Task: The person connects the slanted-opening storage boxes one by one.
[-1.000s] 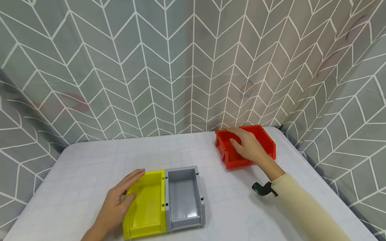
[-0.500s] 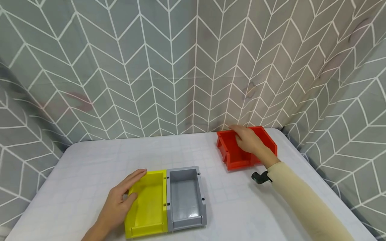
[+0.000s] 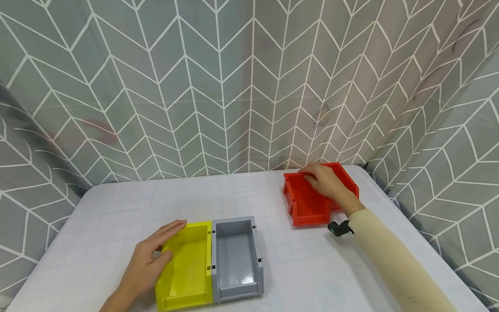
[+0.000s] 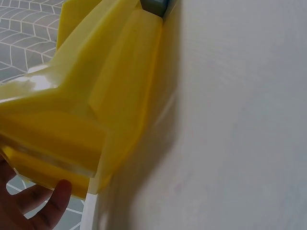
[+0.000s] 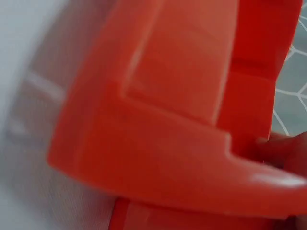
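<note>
In the head view, my left hand [image 3: 142, 260] holds the left side wall of a yellow storage bin [image 3: 189, 264], thumb over the wall. The left wrist view shows fingertips beside that yellow bin's wall. A grey storage bin [image 3: 235, 255] stands against the yellow one's right side. At the back right, my right hand [image 3: 325, 180] grips the rear right part of a red storage bin [image 3: 308, 206], fingers over its rim; some fingertips are hidden. Behind and right of it sits a second red bin [image 3: 347, 180], partly covered by the hand. The held red bin fills the right wrist view.
A white cloth covers the table [image 3: 128, 208]. Patterned curtains [image 3: 234, 86] hang along the back and both sides. A small black device [image 3: 338, 228] sticks out by the right sleeve, close to the held red bin.
My right hand has taken hold of the front red bin and drawn it slightly toward me, apart from the other red bin. The left hand stays at the yellow bin.
</note>
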Motion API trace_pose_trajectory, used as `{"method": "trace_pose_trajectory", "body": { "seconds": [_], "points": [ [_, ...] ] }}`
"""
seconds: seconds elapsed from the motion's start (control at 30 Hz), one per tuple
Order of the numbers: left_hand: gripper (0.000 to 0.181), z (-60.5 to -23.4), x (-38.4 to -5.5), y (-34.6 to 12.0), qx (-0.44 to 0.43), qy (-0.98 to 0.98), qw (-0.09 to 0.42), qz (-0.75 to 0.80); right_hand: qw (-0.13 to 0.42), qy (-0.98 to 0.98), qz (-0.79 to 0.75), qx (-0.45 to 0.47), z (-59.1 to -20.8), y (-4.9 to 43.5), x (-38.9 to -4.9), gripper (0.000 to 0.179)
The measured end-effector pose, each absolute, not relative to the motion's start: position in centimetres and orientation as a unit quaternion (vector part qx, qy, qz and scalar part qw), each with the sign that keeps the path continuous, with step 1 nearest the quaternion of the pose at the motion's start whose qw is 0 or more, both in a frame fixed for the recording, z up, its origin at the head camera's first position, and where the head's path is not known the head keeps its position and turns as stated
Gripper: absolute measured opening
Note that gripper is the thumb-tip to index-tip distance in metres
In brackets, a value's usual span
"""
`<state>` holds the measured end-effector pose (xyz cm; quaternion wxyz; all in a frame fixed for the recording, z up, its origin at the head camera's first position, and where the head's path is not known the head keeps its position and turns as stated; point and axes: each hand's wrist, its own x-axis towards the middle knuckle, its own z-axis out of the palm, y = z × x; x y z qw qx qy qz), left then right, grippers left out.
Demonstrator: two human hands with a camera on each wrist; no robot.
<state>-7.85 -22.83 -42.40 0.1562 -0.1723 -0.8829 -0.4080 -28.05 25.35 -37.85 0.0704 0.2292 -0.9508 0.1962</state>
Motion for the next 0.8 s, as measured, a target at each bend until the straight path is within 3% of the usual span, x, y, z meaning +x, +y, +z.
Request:
{"method": "trace_pose_trajectory", "body": {
  "seconds": [0.57, 0.8],
  "points": [
    [0.076, -42.34, -7.9, -23.14, -0.16, -0.886, 0.169, -0.401, -0.014, -0.938, 0.254, 0.234, -37.43, 25.99, -28.05, 0.03],
    [0.077, -42.38, -7.95, -23.1, -0.163, -0.88, 0.165, -0.414, -0.021, -0.934, 0.273, 0.23, -37.73, 26.18, -28.01, 0.029]
  ]
}}
